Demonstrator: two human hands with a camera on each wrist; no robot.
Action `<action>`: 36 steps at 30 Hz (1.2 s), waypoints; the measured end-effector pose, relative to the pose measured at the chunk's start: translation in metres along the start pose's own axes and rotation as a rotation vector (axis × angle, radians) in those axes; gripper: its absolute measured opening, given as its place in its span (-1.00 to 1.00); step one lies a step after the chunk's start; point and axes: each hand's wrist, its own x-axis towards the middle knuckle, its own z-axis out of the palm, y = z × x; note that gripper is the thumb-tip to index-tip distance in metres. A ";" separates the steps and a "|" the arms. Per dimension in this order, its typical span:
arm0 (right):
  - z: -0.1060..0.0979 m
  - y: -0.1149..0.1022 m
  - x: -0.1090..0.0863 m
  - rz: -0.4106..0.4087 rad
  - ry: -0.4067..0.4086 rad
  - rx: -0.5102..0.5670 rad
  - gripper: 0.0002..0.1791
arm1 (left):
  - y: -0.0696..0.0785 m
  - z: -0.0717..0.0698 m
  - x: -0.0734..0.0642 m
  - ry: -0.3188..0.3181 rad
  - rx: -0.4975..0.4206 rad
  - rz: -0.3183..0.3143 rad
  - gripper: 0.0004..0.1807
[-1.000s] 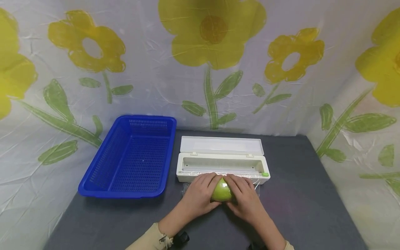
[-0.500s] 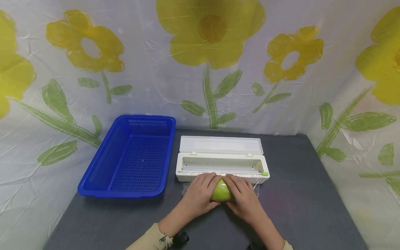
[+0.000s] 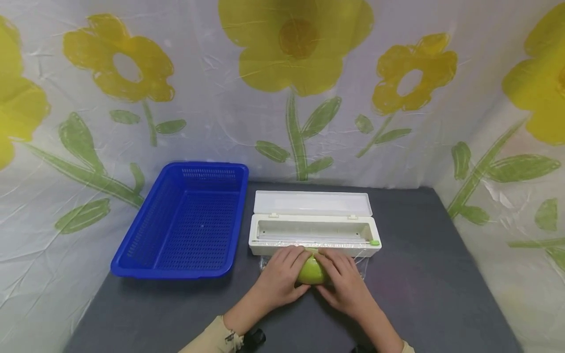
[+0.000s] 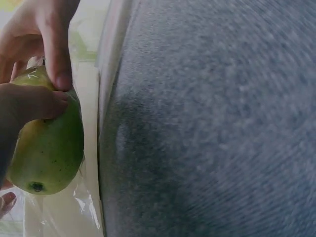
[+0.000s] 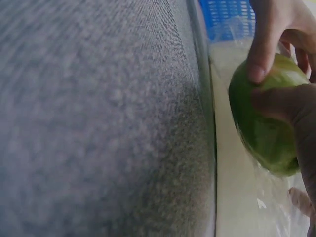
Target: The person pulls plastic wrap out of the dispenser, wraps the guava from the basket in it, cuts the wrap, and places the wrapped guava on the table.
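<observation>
Green fruit (image 3: 312, 273): while held between both hands, sits right under the fingers, with dark blossom-like spot at one end.
Left hand (image 3: 280, 275): curled round the fruit from the left, fingers over the far side, thumb pressed on the near side.
Right hand (image 3: 346, 282): curled likewise from the right, thumb tip just beside that of the left hand.
Clear film (image 3: 362, 268): sticking out past the fingers on both sides, glossy against the fruit too (creased near the box); hard to say, through the glare, whether wrapped all the way round.
White box (image 3: 261, 249): just beyond both hands' fingertips, long side toward them.
Lid (image 3: 313, 203): tipped open, farther from the hands than the box.
Green slider (image 3: 374, 242): on the box's near rim, beyond and right of the right hand.
Blue basket (image 3: 196, 230): left of the left hand, well apart.
Gray tabletop (image 3: 423, 274): below both hands.
Flowered sheet (image 3: 212, 113): upright, far beyond both hands.
</observation>
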 end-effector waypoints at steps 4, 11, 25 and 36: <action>-0.001 0.003 -0.002 0.002 0.009 0.047 -0.11 | -0.001 0.005 -0.001 0.001 0.007 0.006 -0.12; 0.001 0.006 -0.002 0.010 -0.029 0.038 -0.20 | 0.000 0.010 -0.002 -0.017 0.101 0.019 -0.15; 0.004 0.009 -0.004 0.032 -0.051 0.016 -0.21 | 0.001 0.005 -0.009 -0.070 0.066 0.013 -0.21; -0.005 0.003 -0.010 0.080 -0.075 0.041 -0.18 | 0.008 -0.008 -0.009 -0.180 0.001 -0.159 0.01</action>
